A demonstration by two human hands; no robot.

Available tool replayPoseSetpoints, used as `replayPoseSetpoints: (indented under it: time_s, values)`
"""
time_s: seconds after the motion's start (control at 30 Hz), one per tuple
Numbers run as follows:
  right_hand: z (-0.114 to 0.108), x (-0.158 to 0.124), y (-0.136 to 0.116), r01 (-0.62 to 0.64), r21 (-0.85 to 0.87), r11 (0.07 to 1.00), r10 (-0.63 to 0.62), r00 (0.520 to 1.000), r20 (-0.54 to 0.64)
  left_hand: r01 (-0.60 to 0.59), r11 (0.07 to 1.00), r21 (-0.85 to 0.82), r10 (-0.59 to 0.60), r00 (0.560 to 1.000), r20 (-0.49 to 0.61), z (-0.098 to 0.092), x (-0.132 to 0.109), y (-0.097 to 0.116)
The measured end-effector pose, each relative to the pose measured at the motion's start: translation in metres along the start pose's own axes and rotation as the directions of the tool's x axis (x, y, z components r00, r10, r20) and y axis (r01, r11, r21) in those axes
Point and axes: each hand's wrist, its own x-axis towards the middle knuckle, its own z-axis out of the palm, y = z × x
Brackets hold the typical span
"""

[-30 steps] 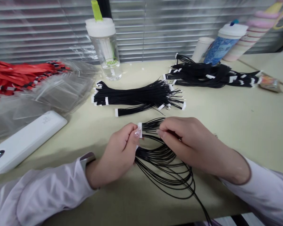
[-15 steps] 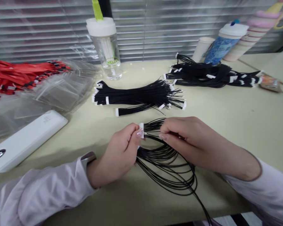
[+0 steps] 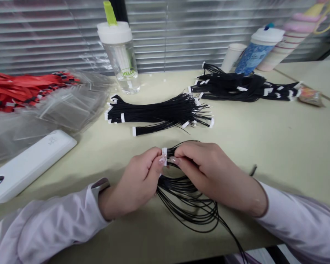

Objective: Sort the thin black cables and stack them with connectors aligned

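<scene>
My left hand point(image 3: 139, 179) pinches a small white connector point(image 3: 164, 152) at the end of a bundle of thin black wires point(image 3: 191, 205). The wires loop on the table under both hands and trail off the near edge. Close against the connector, my right hand point(image 3: 206, 172) is closed on the same wires with its fingertips. Just beyond my hands lies a straightened pile of black wire harnesses point(image 3: 156, 112) with white connectors. A second, looser pile of harnesses point(image 3: 242, 88) lies farther back to the right.
A white power bank point(image 3: 27, 165) lies at the left. Clear plastic sleeves point(image 3: 60, 106) and red lanyards point(image 3: 19, 88) are behind it. A clear bottle point(image 3: 121, 55) stands at the back, with cups and a blue tumbler point(image 3: 257, 46) at the back right. A wrapped sweet point(image 3: 309, 96) lies far right.
My right hand has slid left along the wires until its fingertips are right beside the connector. The wire loop under it has drawn in tighter. My left hand has stayed put.
</scene>
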Motion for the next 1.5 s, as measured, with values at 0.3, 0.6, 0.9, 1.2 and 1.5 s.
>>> replayPoseSetpoints:
  time_s: [0.3, 0.6, 0.9, 1.2, 1.5]
  values:
    - [-0.034, -0.004, 0.013, 0.019, -0.272, 0.962, -0.047, 0.994, -0.096, 0.304, 0.927, -0.220, -0.329, 0.941, -0.084, 0.002, 0.009, 0.002]
    - [-0.036, -0.021, -0.005, -0.080, -0.358, 0.930, 0.166, 0.962, 0.219, 0.335, 0.887, -0.317, -0.407, 0.892, -0.196, 0.005, 0.012, -0.001]
    - [-0.002, -0.013, 0.007, -0.148, 0.048, 0.988, 0.123, 0.930, 0.345, 0.318, 0.893, -0.317, -0.389, 0.900, -0.194, 0.003, 0.012, 0.006]
    - [0.008, -0.010, 0.006, -0.119, 0.161, 0.980, 0.075, 0.964, 0.254, 0.321, 0.887, -0.333, -0.390, 0.905, -0.166, 0.003, 0.010, 0.004]
    - [-0.004, -0.011, -0.003, -0.157, 0.271, 0.950, 0.067, 0.947, 0.315, 0.308, 0.899, -0.311, -0.383, 0.897, -0.220, 0.003, 0.011, 0.007]
